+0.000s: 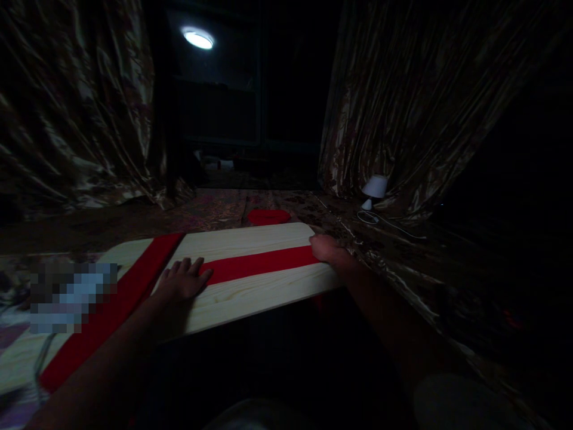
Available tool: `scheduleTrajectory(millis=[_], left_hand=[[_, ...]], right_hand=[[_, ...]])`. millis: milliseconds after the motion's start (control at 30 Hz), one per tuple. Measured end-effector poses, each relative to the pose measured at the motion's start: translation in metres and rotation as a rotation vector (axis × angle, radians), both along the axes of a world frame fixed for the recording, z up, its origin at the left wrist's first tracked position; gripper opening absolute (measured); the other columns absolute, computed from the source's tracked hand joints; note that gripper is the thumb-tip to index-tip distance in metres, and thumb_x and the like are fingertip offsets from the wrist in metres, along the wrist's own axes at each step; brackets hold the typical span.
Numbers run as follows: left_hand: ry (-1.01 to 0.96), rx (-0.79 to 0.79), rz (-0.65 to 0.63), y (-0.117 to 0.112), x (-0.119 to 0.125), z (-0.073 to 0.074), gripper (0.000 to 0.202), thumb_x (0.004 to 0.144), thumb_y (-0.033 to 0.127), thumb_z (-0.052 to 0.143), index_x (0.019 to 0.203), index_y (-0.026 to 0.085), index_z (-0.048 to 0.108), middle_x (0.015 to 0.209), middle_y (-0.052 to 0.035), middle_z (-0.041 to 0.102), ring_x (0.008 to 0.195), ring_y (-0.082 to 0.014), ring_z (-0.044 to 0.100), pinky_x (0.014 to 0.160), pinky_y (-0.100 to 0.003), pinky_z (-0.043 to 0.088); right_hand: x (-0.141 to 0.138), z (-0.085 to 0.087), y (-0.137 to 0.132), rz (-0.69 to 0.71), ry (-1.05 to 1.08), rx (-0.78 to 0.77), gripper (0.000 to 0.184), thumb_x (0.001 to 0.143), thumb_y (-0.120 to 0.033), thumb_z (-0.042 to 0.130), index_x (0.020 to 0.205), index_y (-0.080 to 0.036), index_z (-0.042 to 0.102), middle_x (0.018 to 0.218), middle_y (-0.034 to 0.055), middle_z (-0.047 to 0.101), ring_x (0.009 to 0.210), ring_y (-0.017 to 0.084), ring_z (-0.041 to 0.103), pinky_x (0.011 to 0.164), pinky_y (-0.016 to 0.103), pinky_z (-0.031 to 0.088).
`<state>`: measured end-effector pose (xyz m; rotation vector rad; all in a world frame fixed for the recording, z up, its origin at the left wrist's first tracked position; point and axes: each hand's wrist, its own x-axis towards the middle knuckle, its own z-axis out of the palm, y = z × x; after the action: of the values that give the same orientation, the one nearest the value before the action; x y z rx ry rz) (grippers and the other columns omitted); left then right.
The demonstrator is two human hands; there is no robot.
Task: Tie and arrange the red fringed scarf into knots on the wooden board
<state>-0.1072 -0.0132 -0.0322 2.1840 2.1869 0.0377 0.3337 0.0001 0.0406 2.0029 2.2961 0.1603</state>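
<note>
A low wooden board (242, 239) with pale grain lies in front of me. Along it runs a red cloth strip (264, 264). My left hand (182, 279) rests with spread fingers at the strip's left end. At the opposite end, by the board's right edge, the fingers of my right hand (326, 248) are closed on the strip; my fingertips there are partly hidden. A second, wider piece of red cloth (111, 310) crosses the board on the left, beside my left forearm.
Beyond the board's far edge lies another red cloth piece (268, 216) on the patterned carpet (219, 206). A small white lamp (375, 186) with a looped cord stands at the right. Long curtains (358, 119) hang on both sides. A blurred-out patch covers something at the left.
</note>
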Motion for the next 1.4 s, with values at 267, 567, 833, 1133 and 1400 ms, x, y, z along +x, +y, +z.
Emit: scheduleTrajectory(millis=[267, 567, 833, 1133, 1400], left_hand=[[0.003, -0.035, 0.047, 0.002, 0.0, -0.002, 0.085, 0.089, 0.072, 0.025, 0.16, 0.025, 0.023, 0.166, -0.0165, 0.018, 0.151, -0.0408, 0.018, 0.116, -0.057, 0.02], [-0.045, -0.036, 0.05, -0.003, 0.003, 0.001, 0.087, 0.089, 0.076, 0.023, 0.16, 0.026, 0.023, 0.167, -0.0146, 0.017, 0.152, -0.0385, 0.015, 0.119, -0.055, 0.016], [-0.026, 0.001, 0.016, 0.005, -0.002, -0.008, 0.085, 0.088, 0.071, 0.03, 0.16, 0.025, 0.026, 0.165, -0.0164, 0.021, 0.15, -0.0412, 0.019, 0.115, -0.058, 0.019], [0.028, 0.011, -0.022, -0.004, 0.0, 0.0, 0.079, 0.09, 0.065, 0.035, 0.159, 0.028, 0.029, 0.165, -0.0102, 0.027, 0.148, -0.0404, 0.024, 0.114, -0.058, 0.022], [0.026, -0.055, 0.04, -0.005, 0.002, 0.002, 0.085, 0.091, 0.072, 0.022, 0.161, 0.024, 0.019, 0.166, -0.017, 0.017, 0.151, -0.0401, 0.017, 0.116, -0.057, 0.02]], right_hand=[[-0.141, -0.05, -0.004, 0.411, 0.33, 0.017, 0.063, 0.101, -0.049, 0.035, 0.154, -0.016, 0.039, 0.162, 0.0108, 0.032, 0.149, 0.023, 0.029, 0.121, 0.039, 0.024], [-0.135, -0.07, -0.003, 0.293, 0.288, -0.096, 0.073, 0.098, -0.068, 0.018, 0.161, -0.03, 0.019, 0.168, 0.0035, 0.015, 0.153, 0.026, 0.015, 0.122, 0.05, 0.008], [-0.02, -0.074, 0.003, 0.036, 0.185, -0.066, 0.069, 0.101, -0.062, 0.018, 0.161, -0.029, 0.018, 0.168, 0.0035, 0.018, 0.154, 0.025, 0.015, 0.122, 0.047, 0.009], [0.034, -0.082, 0.006, -0.13, 0.195, -0.017, 0.071, 0.1, -0.064, 0.018, 0.16, -0.027, 0.023, 0.166, 0.0055, 0.023, 0.153, 0.027, 0.016, 0.121, 0.054, 0.015], [0.033, -0.085, 0.005, -0.109, 0.242, 0.042, 0.069, 0.1, -0.063, 0.024, 0.159, -0.028, 0.028, 0.164, 0.0072, 0.028, 0.151, 0.03, 0.022, 0.119, 0.057, 0.02]])
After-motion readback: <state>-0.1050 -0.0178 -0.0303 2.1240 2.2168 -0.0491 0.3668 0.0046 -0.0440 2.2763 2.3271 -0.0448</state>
